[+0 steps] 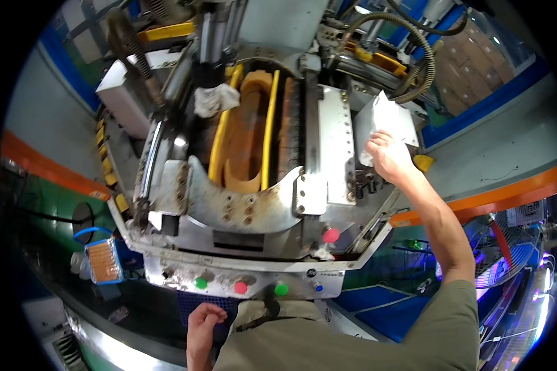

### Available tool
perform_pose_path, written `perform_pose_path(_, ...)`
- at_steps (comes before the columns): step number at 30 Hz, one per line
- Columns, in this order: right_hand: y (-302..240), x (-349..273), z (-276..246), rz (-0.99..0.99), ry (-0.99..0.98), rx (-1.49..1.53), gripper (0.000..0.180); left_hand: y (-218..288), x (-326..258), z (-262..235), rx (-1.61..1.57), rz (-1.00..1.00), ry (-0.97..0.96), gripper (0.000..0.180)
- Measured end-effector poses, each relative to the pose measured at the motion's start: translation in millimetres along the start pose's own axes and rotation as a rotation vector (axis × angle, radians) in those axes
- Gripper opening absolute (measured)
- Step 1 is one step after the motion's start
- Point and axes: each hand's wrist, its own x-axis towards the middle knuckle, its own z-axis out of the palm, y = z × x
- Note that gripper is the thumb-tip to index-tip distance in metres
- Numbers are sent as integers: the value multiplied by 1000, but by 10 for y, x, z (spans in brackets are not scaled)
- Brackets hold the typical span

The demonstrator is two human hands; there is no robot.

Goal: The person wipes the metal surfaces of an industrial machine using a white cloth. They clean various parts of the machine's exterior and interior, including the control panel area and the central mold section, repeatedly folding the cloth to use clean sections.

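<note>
At the bottom centre of the frame the left hand (202, 328) hangs loosely curled with its fingers drawn together, holding nothing, just below the control panel (254, 281). That panel runs across the lower middle and carries round buttons: a green button (200, 283), a red button (241, 287), a second green one (281, 289), a small blue button (317, 287) and, higher up, a larger red knob (331, 235). At lower left a blue-framed box of tan pieces (103, 261) sits beside the machine. Up the middle, two yellow guide rails (267, 130) run bottom to top, flanking a tan curved block (249, 133); a crumpled white rag (215, 99) lies at their upper left. At right centre the right hand (387, 156) is closed on the lower edge of a white sheet (387, 117), which stands roughly upright, its long axis tilted toward the upper right, at the machine's right edge beside a steel plate (334, 145). Open grey floor spreads to the right. Stacked brown cartons (470, 68) fill the upper right.
</note>
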Motion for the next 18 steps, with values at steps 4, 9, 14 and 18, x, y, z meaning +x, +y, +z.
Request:
perform_pose_path(4, -479, -219, -171, 278, -287, 25, 17, -83, -170, -263, -28, 39, 31, 16)
perform_pose_path(9, -684, -549, -326, 724, 107, 767, 27, -385, -372, -649, -79, 20, 37, 18)
perform_pose_path(14, -611, -394, -407, 825, 388, 756, 21, -432, -569, -946, -69, 57, -22, 18)
perform_pose_path(18, -740, -232, -524, 923, 540, 1552, 23, -472, -739, -1275, -117, 158, 36, 18)
